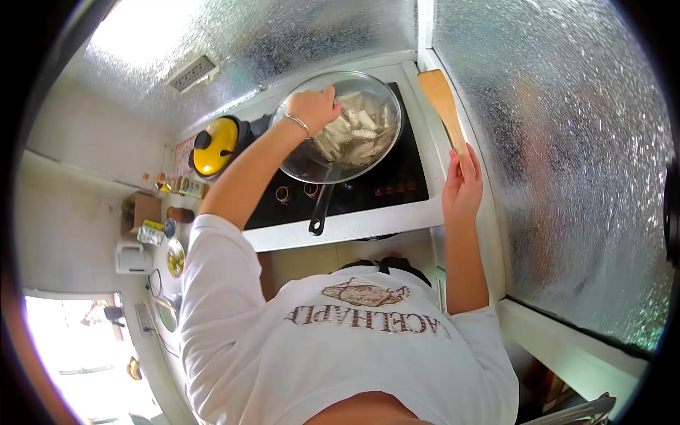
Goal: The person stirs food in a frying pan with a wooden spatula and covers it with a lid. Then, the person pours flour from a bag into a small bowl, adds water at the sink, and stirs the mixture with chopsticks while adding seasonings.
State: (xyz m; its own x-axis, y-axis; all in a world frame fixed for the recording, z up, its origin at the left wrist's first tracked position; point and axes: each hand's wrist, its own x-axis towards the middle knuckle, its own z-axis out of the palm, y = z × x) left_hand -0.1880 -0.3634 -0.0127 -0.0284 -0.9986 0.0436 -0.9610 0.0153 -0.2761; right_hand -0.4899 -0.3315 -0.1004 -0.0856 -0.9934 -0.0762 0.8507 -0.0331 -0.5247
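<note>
A glass lid (294,167) covers the frying pan, whose black handle (321,210) points toward me. Fingers closed, my left hand (312,112) grips the lid near its middle; the knob itself is hidden under the hand. Through the glass I see pale cut strips of food (365,127) in the pan, of a kind I cannot make out for certain. My right hand (464,183) is closed around the handle end of a wooden spatula (443,103), held up to the right of the cooktop with its flat blade pointing away from me.
Under the pan is a black glass cooktop (375,202). A pot with a yellow lid (216,146) stands to its left. Small bottles (191,187), a bowl of food (176,258) and a white appliance (132,258) line the left counter. Foil-like sheeting (552,163) covers the right wall.
</note>
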